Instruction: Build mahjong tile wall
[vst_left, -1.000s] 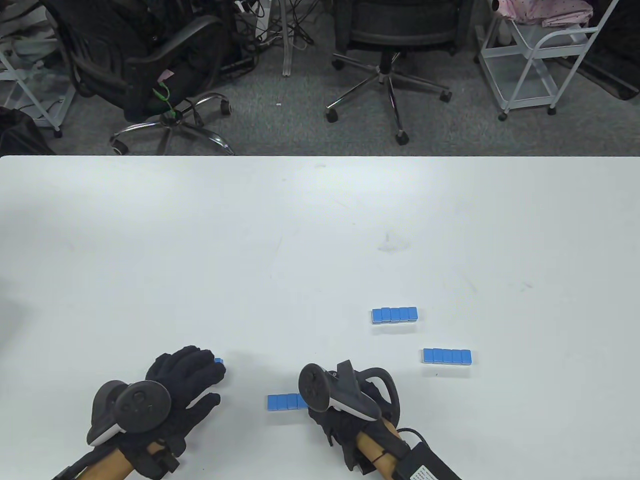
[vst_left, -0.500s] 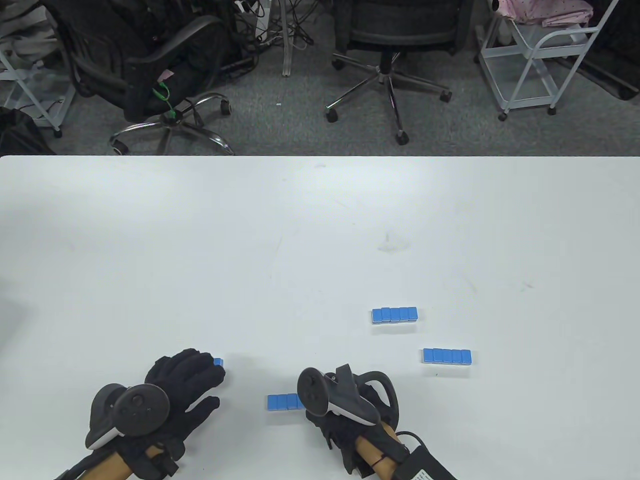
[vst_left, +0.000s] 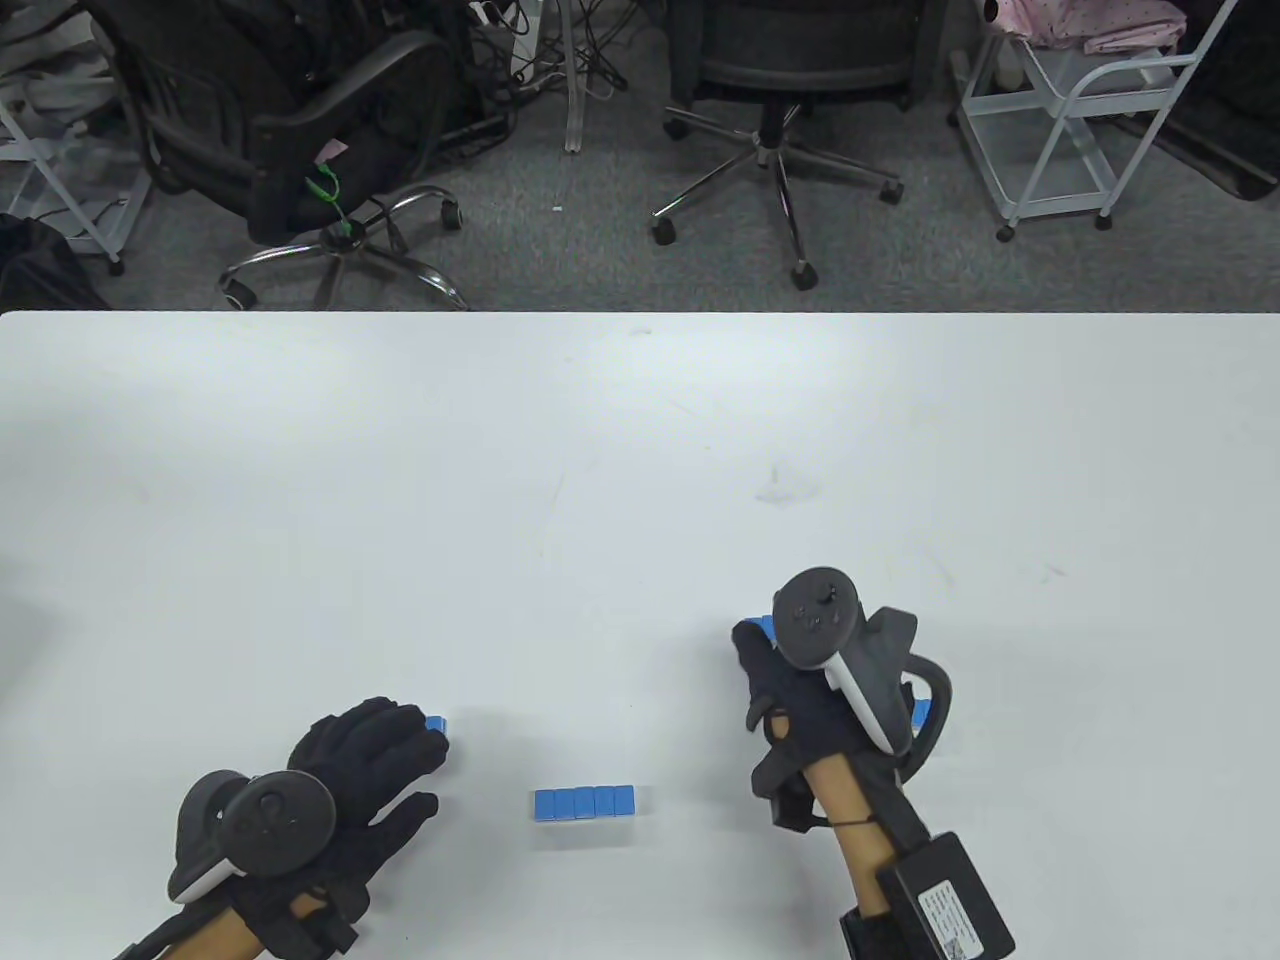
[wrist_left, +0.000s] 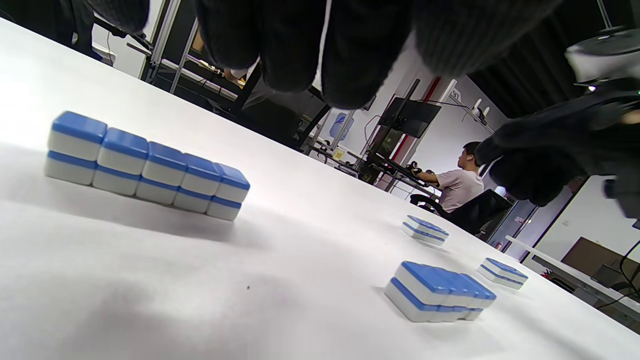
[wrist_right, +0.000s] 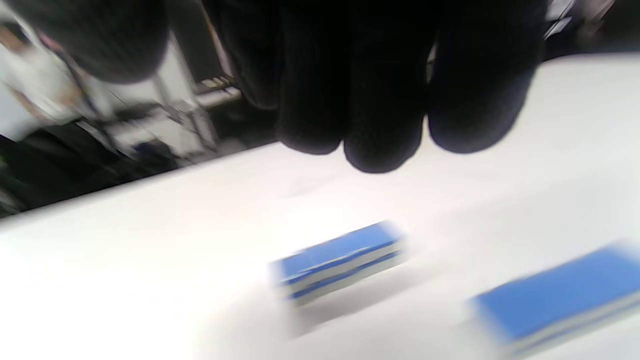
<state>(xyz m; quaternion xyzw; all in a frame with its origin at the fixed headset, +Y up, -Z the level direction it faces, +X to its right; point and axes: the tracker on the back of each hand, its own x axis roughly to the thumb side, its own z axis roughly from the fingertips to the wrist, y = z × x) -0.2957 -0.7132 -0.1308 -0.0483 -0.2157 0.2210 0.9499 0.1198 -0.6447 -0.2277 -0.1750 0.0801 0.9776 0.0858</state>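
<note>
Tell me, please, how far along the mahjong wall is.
Done: several short two-layer blocks stand apart, like the near block. In hand: the right hand hovers over the far block; the left hand covers another. Left: joining them all into one wall.

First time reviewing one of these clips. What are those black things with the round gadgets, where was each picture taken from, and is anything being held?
They are a person's two hands in black sensor gloves, each with a round tracker strapped on its back. One camera looks down at the white table; the others sit on each wrist.

On the table lie short rows of blue-and-white mahjong tiles, stacked two high, such as the middle row. The left hand rests over another row, fingers straight. The right hand hovers above a farther row, fingers straight. Neither hand holds anything.
</note>
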